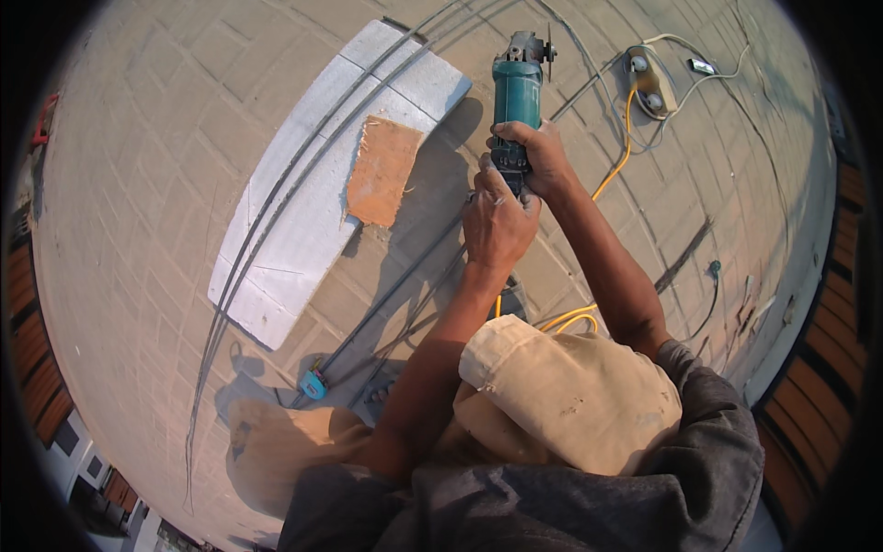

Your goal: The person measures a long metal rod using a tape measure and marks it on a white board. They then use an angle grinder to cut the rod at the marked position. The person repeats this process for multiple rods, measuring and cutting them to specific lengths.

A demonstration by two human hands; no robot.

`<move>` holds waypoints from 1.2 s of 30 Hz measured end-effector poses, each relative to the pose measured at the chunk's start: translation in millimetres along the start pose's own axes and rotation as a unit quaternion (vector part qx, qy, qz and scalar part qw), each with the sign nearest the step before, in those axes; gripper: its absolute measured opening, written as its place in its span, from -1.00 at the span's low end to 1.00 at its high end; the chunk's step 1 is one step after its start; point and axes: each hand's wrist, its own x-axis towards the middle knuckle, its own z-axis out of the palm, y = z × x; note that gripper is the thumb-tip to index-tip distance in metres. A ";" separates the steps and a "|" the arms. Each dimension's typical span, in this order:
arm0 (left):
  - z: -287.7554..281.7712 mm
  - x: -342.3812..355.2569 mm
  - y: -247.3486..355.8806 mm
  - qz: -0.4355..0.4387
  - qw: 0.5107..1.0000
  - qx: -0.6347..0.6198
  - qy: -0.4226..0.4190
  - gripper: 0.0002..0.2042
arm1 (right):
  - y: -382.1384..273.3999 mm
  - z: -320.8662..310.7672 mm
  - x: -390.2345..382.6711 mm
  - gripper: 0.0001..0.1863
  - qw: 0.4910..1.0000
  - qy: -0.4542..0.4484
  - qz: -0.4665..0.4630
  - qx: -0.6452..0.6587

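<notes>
Both my hands are on a green angle grinder point(518, 97), held up in front of me with its head pointing away. Its thin disc point(550, 53) shows edge-on at the right of the head. My right hand point(541, 156) wraps round the dark rear part of the body, thumb across the top. Lower down, my left hand point(499, 216) is closed round the tail end, where its fingers partly hide the handle. To the left, long metal rods point(317, 147) lie across a white slab point(276, 248), and a rough orange-brown board piece point(384, 170) rests on the slab.
A power strip point(648, 83) with plugs lies at the far right, and a yellow cord point(614, 166) runs from it toward me. A blue tape measure point(314, 384) sits near my left knee. A loose black plug point(715, 269) lies on the paving point(147, 175) at right.
</notes>
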 end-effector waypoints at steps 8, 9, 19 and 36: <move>2.6 2.3 -1.1 -0.077 0.992 -0.023 -0.096 -0.29 | 3.0 -0.6 0.8 -0.63 1.000 -0.013 0.003 0.004; -1.4 -4.8 -6.2 -0.077 0.990 -0.055 -0.107 -0.27 | 6.5 -1.0 0.2 -0.61 1.000 -0.016 -0.005 0.008; -49.6 82.8 13.3 -0.148 0.913 -0.331 -0.190 -0.13 | 2.2 -11.7 -30.2 -0.37 0.984 -0.031 -0.086 -0.150; 0.6 104.2 -1.2 -0.238 0.711 -0.643 -0.154 -0.59 | 17.8 -57.7 -100.5 -0.39 0.940 -0.222 0.129 0.227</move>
